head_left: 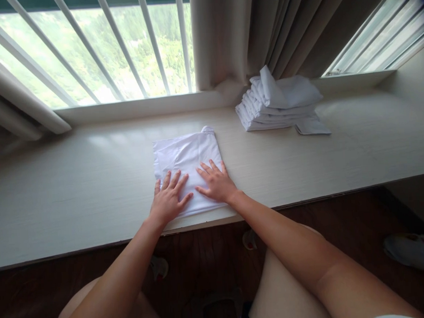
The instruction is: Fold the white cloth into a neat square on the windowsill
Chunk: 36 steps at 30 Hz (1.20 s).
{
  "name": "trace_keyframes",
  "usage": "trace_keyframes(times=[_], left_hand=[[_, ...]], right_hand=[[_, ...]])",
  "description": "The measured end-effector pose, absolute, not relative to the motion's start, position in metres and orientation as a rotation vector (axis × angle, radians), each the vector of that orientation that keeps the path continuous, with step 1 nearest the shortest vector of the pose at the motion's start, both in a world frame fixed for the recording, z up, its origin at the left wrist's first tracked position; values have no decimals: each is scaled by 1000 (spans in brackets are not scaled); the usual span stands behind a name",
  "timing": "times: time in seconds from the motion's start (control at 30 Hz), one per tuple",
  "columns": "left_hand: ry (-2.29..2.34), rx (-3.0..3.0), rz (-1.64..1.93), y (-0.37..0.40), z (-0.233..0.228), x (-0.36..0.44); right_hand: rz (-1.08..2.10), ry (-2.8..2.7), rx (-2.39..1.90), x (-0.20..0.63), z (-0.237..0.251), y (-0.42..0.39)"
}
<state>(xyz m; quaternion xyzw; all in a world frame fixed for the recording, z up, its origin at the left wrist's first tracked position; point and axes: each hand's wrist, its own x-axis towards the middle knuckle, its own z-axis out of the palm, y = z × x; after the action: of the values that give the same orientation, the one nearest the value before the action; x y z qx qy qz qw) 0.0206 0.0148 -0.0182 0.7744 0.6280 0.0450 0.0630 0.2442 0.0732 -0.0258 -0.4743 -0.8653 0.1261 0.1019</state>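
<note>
one cloth lies folded flat under two spread hands, a pile beyond it

a white cloth (pixel 187 150) lies on the pale ledge (pixel 94 181) below the window (pixel 152 45), close to the near edge, folded into a rough square. the left hand (pixel 170 197) rests palm down on its near left part, and the right hand (pixel 218 182) lies the same way on its near right part. both have their fingers spread and loose; neither grips anything.

the folding of this piece looks mostly done, to judge by its squared outline and layered edges. what seems left is tidying: a small rounded flap (pixel 207 129) sticks out past the far edge, and soft creases run over the top.

farther off to the right, near the curtain (pixel 221 38), stands a stack of white cloths (pixel 280 115), several layers deep, which suggests a good share of the folding is finished. its top is uneven, with one fold standing up, and a loose end rests on the ledge at its right. the cloth under the hands lies well apart from that stack.
</note>
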Motion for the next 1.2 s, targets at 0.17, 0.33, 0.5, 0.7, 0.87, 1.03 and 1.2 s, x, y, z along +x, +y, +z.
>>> trace_keyframes(times=[0.17,0.33,0.5,0.7,0.87,1.03,1.2], left_hand=[[1818,2377,315,14,-21,11],[1588,2416,286,0,-8,-15],[1484,2388,262,-21,0,-47],[1535,2517,383,-37,-7,-49],[1656,2582,526,-51,-10,-36],[1743,2581,574,-62,-24,-29],[1846,2622,648,-65,-32,-30]], right_hand=[[443,-2469,-1304,246,-30,78],[468,-2496,-1109,252,-27,70],[460,-2637,-910,262,-24,38],[331,-2617,-896,259,-39,11],[242,-2491,-949,254,-59,6],[190,-2449,-946,252,-68,5],[159,-2448,-926,253,-61,3]])
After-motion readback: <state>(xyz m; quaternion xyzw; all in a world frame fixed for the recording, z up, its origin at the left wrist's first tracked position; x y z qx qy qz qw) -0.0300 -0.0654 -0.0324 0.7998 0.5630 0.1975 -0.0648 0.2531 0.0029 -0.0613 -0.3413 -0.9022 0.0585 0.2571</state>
